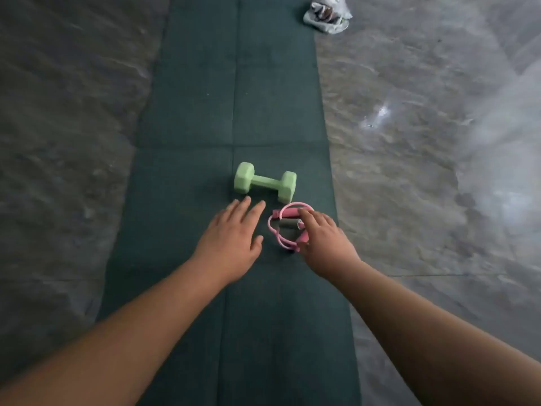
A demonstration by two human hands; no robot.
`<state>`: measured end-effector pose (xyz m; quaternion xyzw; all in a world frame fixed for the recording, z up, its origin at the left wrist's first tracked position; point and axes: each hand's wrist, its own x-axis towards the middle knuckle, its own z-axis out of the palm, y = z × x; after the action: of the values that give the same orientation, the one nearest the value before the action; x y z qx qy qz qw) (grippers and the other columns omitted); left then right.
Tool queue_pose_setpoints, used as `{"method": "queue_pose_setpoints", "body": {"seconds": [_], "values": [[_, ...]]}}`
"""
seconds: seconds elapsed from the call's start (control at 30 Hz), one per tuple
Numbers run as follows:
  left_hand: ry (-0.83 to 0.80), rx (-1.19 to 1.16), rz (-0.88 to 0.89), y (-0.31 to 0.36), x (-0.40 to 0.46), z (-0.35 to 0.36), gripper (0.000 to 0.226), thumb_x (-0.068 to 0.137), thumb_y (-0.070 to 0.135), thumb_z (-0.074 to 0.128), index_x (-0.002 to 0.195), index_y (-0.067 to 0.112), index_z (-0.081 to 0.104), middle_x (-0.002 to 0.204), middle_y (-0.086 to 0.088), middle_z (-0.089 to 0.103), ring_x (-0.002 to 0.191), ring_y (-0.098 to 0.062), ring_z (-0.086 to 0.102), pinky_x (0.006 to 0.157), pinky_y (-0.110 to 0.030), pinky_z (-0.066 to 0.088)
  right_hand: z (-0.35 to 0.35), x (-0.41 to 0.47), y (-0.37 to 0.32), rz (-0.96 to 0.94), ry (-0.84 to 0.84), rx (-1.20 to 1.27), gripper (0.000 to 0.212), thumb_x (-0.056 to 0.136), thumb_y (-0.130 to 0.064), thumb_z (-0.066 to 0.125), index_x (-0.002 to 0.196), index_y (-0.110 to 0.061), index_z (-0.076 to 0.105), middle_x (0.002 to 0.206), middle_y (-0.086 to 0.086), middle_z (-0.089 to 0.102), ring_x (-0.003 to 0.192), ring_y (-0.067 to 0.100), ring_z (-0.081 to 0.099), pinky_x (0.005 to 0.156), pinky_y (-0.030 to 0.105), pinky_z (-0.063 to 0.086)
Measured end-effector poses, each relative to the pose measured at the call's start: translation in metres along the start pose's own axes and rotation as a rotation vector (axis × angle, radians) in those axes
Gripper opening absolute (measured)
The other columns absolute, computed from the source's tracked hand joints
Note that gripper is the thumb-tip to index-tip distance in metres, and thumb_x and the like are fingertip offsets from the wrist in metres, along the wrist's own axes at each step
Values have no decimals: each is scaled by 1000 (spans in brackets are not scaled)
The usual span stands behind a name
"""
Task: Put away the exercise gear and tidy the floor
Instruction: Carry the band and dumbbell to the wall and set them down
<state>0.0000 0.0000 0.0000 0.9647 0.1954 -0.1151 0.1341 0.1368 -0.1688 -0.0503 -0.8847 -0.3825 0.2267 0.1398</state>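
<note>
While both arms reached forward along it, the dark green mat (187, 118) ran lengthwise away from the person over a grey stone floor (67, 142), and everything else is placed here relative to that mat. Off the mat's far right edge, well apart from the hands, a crumpled plastic bag (327, 13) lay on the floor, probably rubbish to be cleared later.

Near the mat's middle, slightly right of its centre crease, sat the light green dumbbell (265, 182); its long axis lay across the mat, left to right, with the right head a little nearer the person. The left hand (231, 244) hovered just short of it, fingers straight and spread, holding nothing, fingertips pointing at the handle, so it looked the nearer hand for the dumbbell.

Just nearside of the dumbbell's right head, close to the mat's right edge, lay the coiled pink skipping rope (285, 227), with pink and grey handles bundled inside the loop. The right hand (323, 234) was over the coil's right side, fingers bent down onto a pink handle; whether it had truly closed a grip could not be told. My read: each hand takes the item on its own side.
</note>
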Motion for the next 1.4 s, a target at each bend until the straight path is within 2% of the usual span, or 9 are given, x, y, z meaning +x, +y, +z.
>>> {"method": "queue_pose_setpoints", "body": {"seconds": [0.37, 0.5, 0.6, 0.73, 0.83, 1.0, 1.23, 1.33, 1.4], "values": [[-25, -209, -46, -27, 11, 50, 67, 97, 30, 51, 154, 26, 17, 158, 2, 29, 146, -18, 24, 118, -35, 26, 45, 38, 18, 86, 6, 70, 47, 86, -15, 50, 125, -42, 52, 117, -8, 59, 103, 24, 57, 75, 37, 48], [4, -329, 9, -14, 8, 43, 70, 94, 31, 60, 153, 26, 22, 156, 4, 30, 144, -15, 25, 117, -32, 26, 39, 23, 1, -7, 85, 64, 38, 93, -21, 51, 128, -35, 54, 115, -2, 63, 103, 25, 56, 70, 34, 40], [33, -363, 110, -6, 14, 46, 67, 90, 34, 66, 147, 25, 34, 148, 3, 41, 136, -15, 36, 112, -33, 33, 36, 15, -12, -84, 153, 176, 36, 93, -22, 57, 126, -35, 57, 111, -5, 63, 101, 22, 54, 74, 35, 43], [101, -447, 116, -9, 15, 45, 38, 82, 27, 70, 117, 24, 56, 114, 6, 57, 99, -12, 51, 91, -38, 47, 42, 11, -16, -181, 172, 270, 23, 93, -23, 62, 116, -26, 64, 95, -5, 58, 92, 21, 52, 79, 36, 44], [91, -482, 37, -13, 8, 39, 19, 83, 22, 63, 98, 29, 55, 96, 12, 56, 89, -12, 54, 79, -42, 49, 42, 9, -18, -200, 146, 286, 26, 90, -28, 66, 116, -26, 64, 100, -4, 59, 97, 22, 53, 84, 36, 45], [88, -517, -60, -33, -4, 37, 21, 88, 27, 66, 94, 37, 48, 90, 15, 56, 80, -4, 55, 71, -37, 50, 32, 21, -24, -132, 125, 233, 51, 88, -57, 59, 128, -26, 53, 121, -10, 54, 115, 8, 46, 95, 29, 43], [261, -569, -253, -86, -23, 12, 27, 85, 24, 68, 101, 37, 50, 97, 17, 55, 85, -1, 56, 74, -31, 49, 17, 114, -39, -126, 144, -101, 51, 90, -25, 54, 139, -18, 43, 140, 5, 48, 133, 26, 38, 113, 42, 29], [309, -626, -345, -101, -27, 6, 27, 84, 21, 71, 95, 34, 49, 89, 14, 57, 76, 1, 57, 64, -28, 47, 24, 156, -55, -136, 74, -244, 56, 89, -18, 53, 142, -17, 37, 146, 4, 44, 138, 26, 35, 119, 44, 18], [335, -680, -422, -108, -30, 5, 28, 85, 21, 71, 95, 30, 47, 84, 11, 60, 68, -2, 59, 55, -22, 44, 33, 174, -65, -82, 6, -282, 52, 87, -14, 53, 138, -16, 40, 141, 4, 49, 133, 25, 42, 114, 41, 26]]}}
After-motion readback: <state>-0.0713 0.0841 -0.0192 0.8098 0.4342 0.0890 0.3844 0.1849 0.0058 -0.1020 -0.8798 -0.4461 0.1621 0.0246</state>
